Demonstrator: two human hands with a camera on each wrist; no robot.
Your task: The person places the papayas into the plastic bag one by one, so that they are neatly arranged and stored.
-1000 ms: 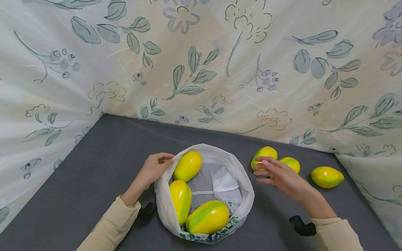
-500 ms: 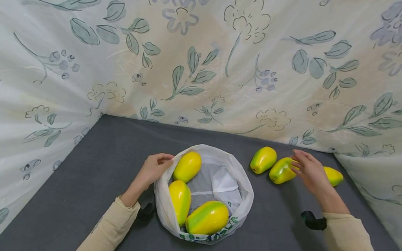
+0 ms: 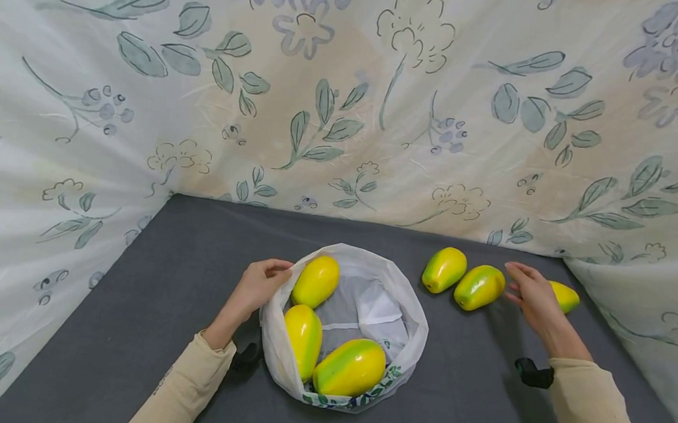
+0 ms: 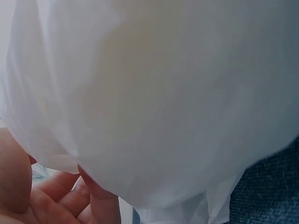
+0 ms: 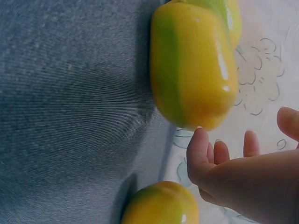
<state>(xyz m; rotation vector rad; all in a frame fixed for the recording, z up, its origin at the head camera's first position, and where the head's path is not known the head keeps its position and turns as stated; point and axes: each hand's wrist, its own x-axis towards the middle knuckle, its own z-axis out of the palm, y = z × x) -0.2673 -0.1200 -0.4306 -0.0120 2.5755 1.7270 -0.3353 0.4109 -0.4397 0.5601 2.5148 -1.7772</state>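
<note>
My left hand (image 3: pixel 258 288) pinches the left rim of a white plastic bag (image 3: pixel 415 340) in the head view; in the left wrist view the bag covers part of its fingers. Three glossy yellow-green papayas lie inside the bag: one upper left (image 3: pixel 316 281), one at left (image 3: pixel 303 341), one in front (image 3: pixel 351 366). Beside the middle papaya (image 3: pixel 479 287) of three on the table, my right hand (image 3: pixel 532 303) hovers with loosely bent fingers, holding nothing. Its fingertips come right at the end of a papaya (image 5: pixel 194 65) in the right wrist view.
Another papaya (image 3: pixel 444 270) lies left of the middle one. A third papaya (image 3: pixel 564 297) is partly hidden behind my right hand. Dark grey cloth covers the table (image 3: pixel 192 253), with floral fabric (image 3: pixel 333 138) hanging at the back and both sides.
My right hand has moved right, passing over the left and middle papayas to the gap before the rightmost one, then lowered slightly. The left hand and bag have stayed put.
</note>
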